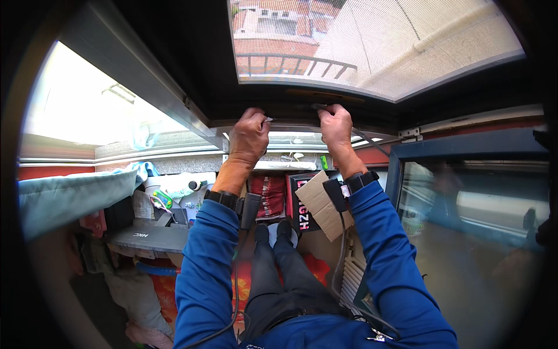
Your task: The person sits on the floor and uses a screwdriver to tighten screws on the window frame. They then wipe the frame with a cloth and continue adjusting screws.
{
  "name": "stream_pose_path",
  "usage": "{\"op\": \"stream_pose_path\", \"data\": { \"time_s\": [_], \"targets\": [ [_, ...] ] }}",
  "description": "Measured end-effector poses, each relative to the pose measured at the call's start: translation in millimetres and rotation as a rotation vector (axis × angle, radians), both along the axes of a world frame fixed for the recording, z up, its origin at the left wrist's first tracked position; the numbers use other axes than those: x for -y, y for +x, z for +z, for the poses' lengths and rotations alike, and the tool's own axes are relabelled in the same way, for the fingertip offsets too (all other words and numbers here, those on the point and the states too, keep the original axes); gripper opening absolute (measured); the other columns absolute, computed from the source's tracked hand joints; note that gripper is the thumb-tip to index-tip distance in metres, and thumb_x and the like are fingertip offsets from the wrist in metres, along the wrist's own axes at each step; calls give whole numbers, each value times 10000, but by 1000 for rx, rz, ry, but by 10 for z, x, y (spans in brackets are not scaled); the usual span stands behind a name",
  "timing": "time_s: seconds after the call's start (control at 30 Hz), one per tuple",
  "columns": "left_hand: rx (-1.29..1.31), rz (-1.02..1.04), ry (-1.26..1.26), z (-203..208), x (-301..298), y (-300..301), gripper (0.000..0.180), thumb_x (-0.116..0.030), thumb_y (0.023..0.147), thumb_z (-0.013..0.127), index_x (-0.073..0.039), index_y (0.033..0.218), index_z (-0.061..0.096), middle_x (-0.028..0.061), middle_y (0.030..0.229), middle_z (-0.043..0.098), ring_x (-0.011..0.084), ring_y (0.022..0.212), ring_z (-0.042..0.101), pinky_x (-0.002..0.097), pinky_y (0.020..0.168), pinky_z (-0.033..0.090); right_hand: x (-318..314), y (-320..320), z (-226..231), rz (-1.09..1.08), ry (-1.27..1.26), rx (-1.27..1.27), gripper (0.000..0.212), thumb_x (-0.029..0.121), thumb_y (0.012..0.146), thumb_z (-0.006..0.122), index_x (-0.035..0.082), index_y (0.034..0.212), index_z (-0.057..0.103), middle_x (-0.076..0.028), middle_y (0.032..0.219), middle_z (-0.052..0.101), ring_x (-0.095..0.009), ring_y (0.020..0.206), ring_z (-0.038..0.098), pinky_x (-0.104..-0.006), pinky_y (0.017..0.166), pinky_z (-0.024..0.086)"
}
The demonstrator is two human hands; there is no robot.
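Both my arms reach up to a dark window frame (pixel 279 107) beneath a mesh screen (pixel 395 52). My left hand (pixel 249 138) is closed against the lower rail, fingers curled. A small white scrap (pixel 268 119) pokes out by its fingertips; its kind is unclear. A little to the right, my right hand (pixel 336 128) pinches a small dark object (pixel 318 106) against the same frame. Its shape is mostly lost in the shadow of the rail. Black straps with cabled devices sit on both wrists.
An open window sash (pixel 401 174) with glass stands at the right. Below my hands are a sill (pixel 279 165), a red bag (pixel 268 195), a cardboard piece (pixel 322 203) and a black box (pixel 300 212). To the left are a light-blue curtain (pixel 81 198) and a cluttered table.
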State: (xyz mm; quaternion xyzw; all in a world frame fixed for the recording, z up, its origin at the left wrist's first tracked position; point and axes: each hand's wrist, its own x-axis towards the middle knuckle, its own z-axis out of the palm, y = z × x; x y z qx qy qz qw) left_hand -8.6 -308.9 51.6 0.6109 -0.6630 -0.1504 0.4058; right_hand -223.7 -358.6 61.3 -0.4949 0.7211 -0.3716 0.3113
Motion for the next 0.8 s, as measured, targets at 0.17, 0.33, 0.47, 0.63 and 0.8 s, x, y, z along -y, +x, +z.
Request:
{"op": "stream_pose_path", "data": {
  "time_s": [0.17, 0.33, 0.47, 0.63, 0.8],
  "targets": [
    [-1, 1, -31, 23, 9, -34, 93, -93, 849, 685, -5, 875, 704, 140, 1005, 692, 325, 851, 688, 377, 757, 555, -25, 38, 85, -19, 4, -4, 229, 179, 821, 700, -36, 900, 700, -216, 766, 692, -330, 727, 680, -401, 736, 527],
    [-15, -3, 13, 35, -9, -6, 90, -108, 858, 669, -24, 877, 695, 117, 1025, 687, 338, 877, 682, 397, 771, 555, -257, -130, 218, 95, -99, -83, 221, 193, 878, 691, -21, 935, 695, -148, 790, 704, -225, 739, 664, -353, 726, 527],
    [-6, 3, 6, -1, 5, -16, 98, -97, 855, 673, -6, 883, 699, 128, 1017, 687, 330, 873, 686, 386, 769, 556, -202, -154, 180, 86, -120, -153, 229, 201, 883, 685, -22, 935, 693, -159, 796, 706, -236, 741, 673, -355, 724, 528],
    [-13, 5, 20, -2, 2, -12, 94, -123, 864, 654, -39, 884, 691, 100, 1050, 682, 349, 897, 677, 420, 784, 552, -124, -115, 139, 105, -146, -198, 237, 211, 889, 674, -16, 954, 691, -184, 818, 712, -267, 753, 696, -370, 734, 534],
    [-22, 6, 28, 25, -1, -12, 90, -116, 858, 657, -43, 897, 693, 96, 1040, 682, 345, 896, 679, 417, 787, 556, -163, -112, 169, 120, -126, -161, 201, 177, 890, 637, -16, 933, 671, -262, 843, 696, -428, 826, 697, -443, 750, 544]
  ]
}}
